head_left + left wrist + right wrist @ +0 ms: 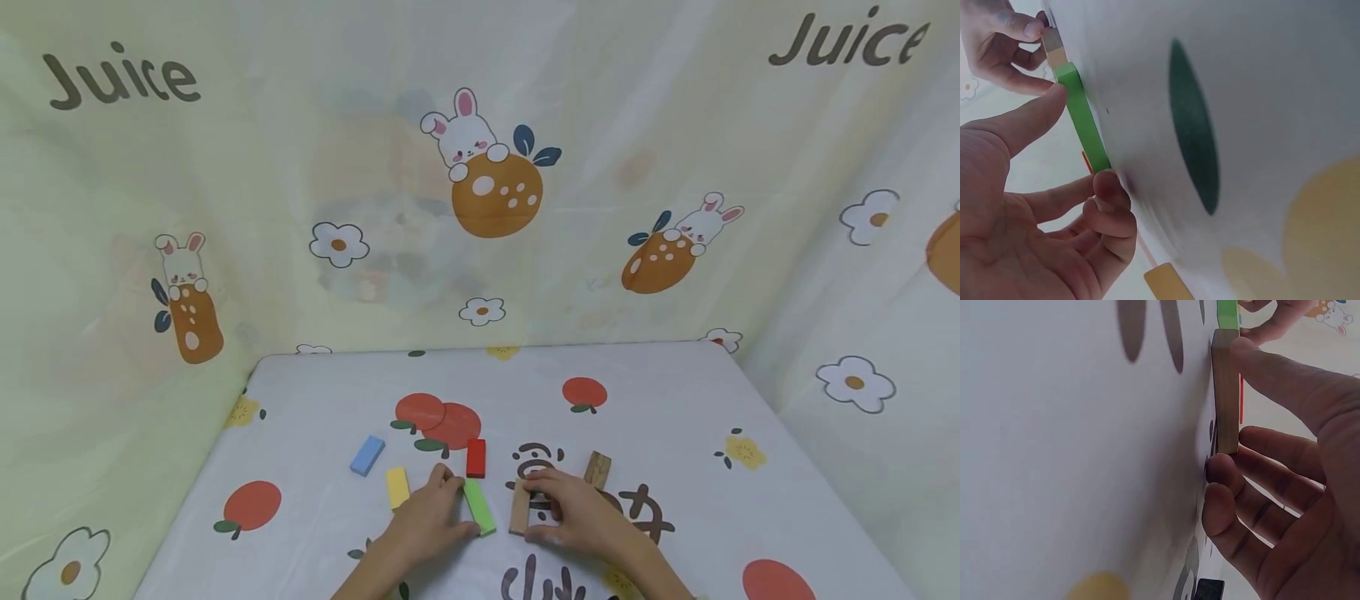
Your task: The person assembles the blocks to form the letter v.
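Note:
My left hand (429, 518) grips a green block (479, 507) by its two ends, thumb at the near end and fingers at the far end. In the left wrist view the green block (1083, 119) lies along the cloth. To its right, my right hand (581, 518) holds a plain wooden block (520, 507) the same way, end to end. The right wrist view shows the thumb on the near end of that wooden block (1227, 394), fingertips at the far end. A small gap separates the two blocks in the head view.
Just beyond the green block lies a red block (476, 458). A yellow block (397, 487) is beside the left hand, with a blue block (367, 456) farther left. Behind the right hand is a darker, grained wooden block (597, 470). A printed cloth (660, 417) covers the table.

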Demonstrator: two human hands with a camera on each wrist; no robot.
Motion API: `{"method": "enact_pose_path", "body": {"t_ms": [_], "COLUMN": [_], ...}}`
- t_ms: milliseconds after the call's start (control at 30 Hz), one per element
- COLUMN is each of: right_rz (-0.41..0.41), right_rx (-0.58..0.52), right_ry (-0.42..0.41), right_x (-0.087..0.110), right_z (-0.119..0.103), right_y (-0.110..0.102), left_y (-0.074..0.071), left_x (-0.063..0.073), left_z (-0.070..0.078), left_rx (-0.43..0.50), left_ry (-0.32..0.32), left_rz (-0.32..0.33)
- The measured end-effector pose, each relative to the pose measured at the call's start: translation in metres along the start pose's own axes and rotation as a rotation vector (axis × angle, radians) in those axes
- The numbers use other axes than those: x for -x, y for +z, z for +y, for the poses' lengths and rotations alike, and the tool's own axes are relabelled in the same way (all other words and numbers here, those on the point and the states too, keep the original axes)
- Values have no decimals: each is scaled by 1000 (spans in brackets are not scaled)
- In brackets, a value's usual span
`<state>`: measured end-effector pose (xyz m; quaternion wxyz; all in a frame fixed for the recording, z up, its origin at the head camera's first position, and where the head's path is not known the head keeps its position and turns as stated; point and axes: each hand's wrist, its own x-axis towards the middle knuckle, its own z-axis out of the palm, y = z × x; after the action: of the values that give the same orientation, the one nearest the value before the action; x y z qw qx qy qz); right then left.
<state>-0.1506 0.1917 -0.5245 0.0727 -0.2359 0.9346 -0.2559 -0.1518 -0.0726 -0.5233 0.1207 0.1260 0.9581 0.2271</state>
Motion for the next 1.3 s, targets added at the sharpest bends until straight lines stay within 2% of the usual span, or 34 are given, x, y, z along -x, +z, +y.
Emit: {"method": "enact_pose_path", "body": {"t_ms": [300,800,1000,1300], "right_rz": [-28,-17,-21,-31], "right_rx": [14,22,19,14], "right_ry": [38,23,28,47], "right_x": [0,-1,-2,-1], "right_z": [-8,-8,-8,-10], "right_y": [3,5,5,5], "left_y": [2,2,3,6], "left_x": [0,2,3,3], "left_z": [5,8,7,10], "left_rx": [-4,-16,-56,-74], "left_ry": [18,42,70,57], "left_rz": [-13,-15,-5,7]}}
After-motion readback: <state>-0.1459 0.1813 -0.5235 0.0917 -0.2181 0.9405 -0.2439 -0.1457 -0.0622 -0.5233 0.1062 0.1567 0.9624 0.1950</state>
